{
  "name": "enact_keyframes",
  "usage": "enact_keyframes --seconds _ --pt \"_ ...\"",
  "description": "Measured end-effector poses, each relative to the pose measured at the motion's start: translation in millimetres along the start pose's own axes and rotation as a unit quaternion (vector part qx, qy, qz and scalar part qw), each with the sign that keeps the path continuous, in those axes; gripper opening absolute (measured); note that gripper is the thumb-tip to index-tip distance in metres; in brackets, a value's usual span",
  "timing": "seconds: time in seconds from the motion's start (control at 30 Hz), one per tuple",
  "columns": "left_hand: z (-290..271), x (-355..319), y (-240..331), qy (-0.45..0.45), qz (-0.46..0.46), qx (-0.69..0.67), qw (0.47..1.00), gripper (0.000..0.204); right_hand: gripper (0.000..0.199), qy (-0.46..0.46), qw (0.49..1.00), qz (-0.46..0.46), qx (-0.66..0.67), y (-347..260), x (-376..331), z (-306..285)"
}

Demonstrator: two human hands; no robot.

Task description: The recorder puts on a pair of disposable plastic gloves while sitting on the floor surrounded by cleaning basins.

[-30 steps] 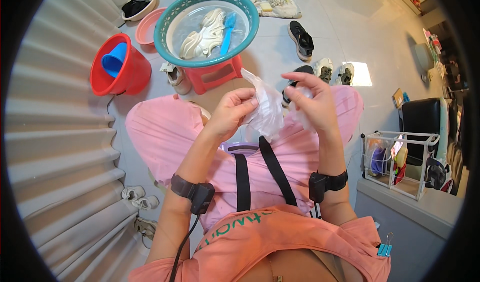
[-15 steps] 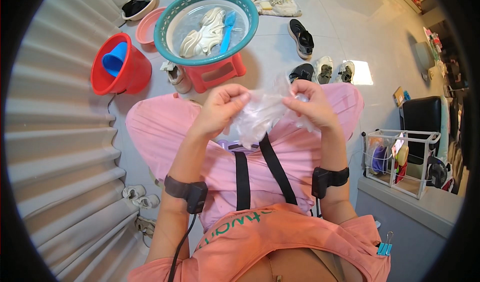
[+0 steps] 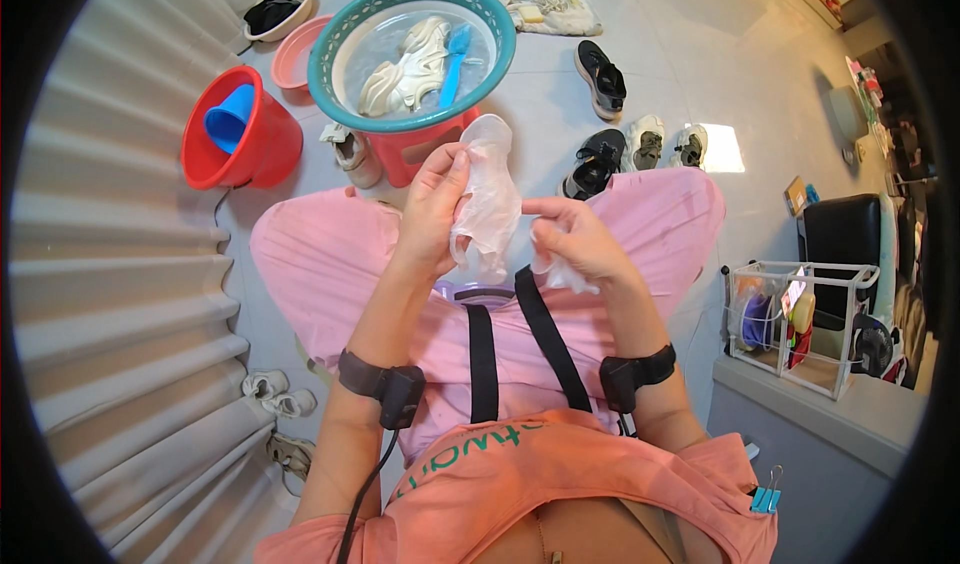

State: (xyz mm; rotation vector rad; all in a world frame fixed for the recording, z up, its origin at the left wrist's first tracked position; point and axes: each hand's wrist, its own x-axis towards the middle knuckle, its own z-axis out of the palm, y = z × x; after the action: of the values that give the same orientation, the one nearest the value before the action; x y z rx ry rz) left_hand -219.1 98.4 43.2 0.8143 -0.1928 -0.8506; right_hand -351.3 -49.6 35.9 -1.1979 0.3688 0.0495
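Observation:
My left hand pinches a thin, translucent white glove by its side. The glove hangs upright over my lap, with its round cuff at the top and finger-like ends below. Next to it, my right hand has its index finger stretched toward the glove's edge. Whether that fingertip touches the edge, I cannot tell. A second crumpled white glove is tucked under the curled fingers of this hand. Beyond my hands, a teal-rimmed basin of water holds white shoes and a blue brush.
The basin stands on a red stool. Left of it is a red bucket with a blue scoop. Black shoes and a cloth lie on the floor to the right. A white wire rack stands at far right.
The gloves were bunched and blurred between both hands. Now one hangs spread out from my left hand, and the other stays crumpled in my right, which has moved lower and slightly left.

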Motion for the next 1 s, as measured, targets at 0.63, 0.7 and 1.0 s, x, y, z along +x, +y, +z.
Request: enact_keyframes --seconds 0.63,0.7,1.0 --pt "-23.3 -12.0 5.7 -0.002 -0.043 0.205 0.978 0.011 0.011 0.067 0.913 -0.289 -0.279 3.7 -9.2 -0.8" --pt "-25.9 -9.4 4.0 0.016 0.016 0.175 0.984 0.016 0.011 0.049 0.964 -0.126 -0.227 4.1 -16.2 0.7" --pt "-30.6 -8.1 -5.7 0.011 0.027 0.102 0.994 0.019 0.023 0.061 0.997 -0.038 -0.042 1.7 -8.3 1.9"
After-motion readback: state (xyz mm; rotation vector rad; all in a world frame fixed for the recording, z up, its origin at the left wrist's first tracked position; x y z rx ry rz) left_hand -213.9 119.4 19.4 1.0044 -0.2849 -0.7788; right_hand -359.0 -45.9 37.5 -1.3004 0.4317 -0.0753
